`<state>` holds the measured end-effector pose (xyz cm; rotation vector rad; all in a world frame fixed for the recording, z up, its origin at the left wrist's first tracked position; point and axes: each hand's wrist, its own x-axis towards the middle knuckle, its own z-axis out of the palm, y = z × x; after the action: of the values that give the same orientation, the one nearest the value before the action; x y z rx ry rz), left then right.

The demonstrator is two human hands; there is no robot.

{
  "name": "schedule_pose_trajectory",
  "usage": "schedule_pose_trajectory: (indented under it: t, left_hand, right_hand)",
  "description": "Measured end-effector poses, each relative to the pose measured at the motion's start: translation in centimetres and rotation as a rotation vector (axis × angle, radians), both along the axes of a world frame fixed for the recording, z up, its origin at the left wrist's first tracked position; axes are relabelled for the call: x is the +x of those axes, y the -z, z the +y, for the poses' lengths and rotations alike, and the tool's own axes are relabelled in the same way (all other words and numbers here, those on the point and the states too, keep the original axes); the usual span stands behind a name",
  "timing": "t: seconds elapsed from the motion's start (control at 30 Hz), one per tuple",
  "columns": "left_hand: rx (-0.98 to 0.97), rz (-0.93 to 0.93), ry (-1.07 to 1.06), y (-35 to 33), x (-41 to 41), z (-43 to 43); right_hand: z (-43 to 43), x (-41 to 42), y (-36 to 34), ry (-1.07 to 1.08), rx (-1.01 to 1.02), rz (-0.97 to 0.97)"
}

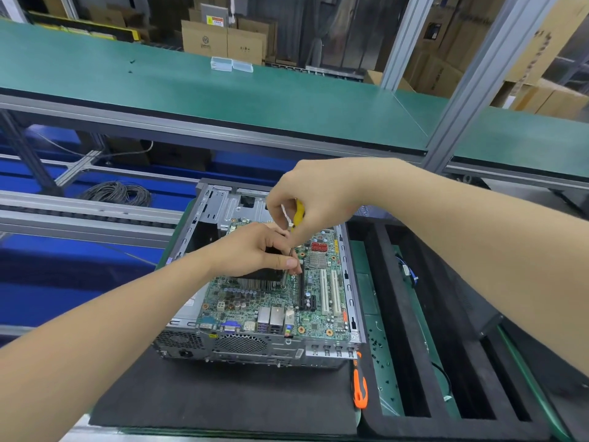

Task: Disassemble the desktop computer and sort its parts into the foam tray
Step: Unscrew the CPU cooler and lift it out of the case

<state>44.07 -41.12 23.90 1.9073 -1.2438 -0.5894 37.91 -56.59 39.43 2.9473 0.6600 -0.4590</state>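
Factory bench: green-topped shelf (223,90) beyond the open computer case (255,346), cardboard boxes (223,39) farther back, a coil of grey cable (118,193) off past the case's far left corner. Rests on a black foam mat (223,400), rear ports facing the camera, motherboard (318,301) exposed inside. Over the middle of the case, grips the yellow handle of a screwdriver (299,213) from above with the right hand (318,199), fingers curled round it, shaft pointing down. Pinches the lower shaft between thumb and fingers of the left hand (255,250), just above the finned heatsink (258,279) on the board; tip at a screw by the heatsink's right edge. Just right of the case, black foam tray (446,427) with long compartments; small dark screws (379,346) scattered in the compartment nearest the case. Orange-handled screwdriver (360,387) lying between the case's near right corner and the tray.
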Motion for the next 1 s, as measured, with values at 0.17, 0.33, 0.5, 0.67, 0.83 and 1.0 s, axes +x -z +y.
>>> schedule_pose_trajectory:
  t: [0.17,0.33,0.5,0.67,0.83,1.0]
  left_hand:
    - [0.016,-0.046,-0.014,0.2,0.1,-0.1]
    - [0.026,-0.057,-0.014,0.0,0.0,-0.1]
    - [0.022,-0.085,-0.003,0.1,0.0,-0.2]
    - [0.023,-0.109,0.061,0.1,0.3,0.1]
    - [0.310,-0.548,0.023,-0.6,1.4,0.1]
    - [0.497,-0.603,-0.057,-2.1,2.3,-0.4]
  right_hand:
    - [1.6,-0.1,0.9,0.397,-0.181,-0.073]
    - [2.8,0.6,1.0,0.190,-0.261,-0.070]
    - [2.4,0.4,0.9,-0.022,-0.181,-0.089]
    - [1.9,0.4,0.4,-0.103,-0.103,-0.031]
    - [0.1,0.1,-0.4,0.034,0.015,-0.116]
    - [-2.1,-0.1,-2.2,0.217,0.079,-0.206]
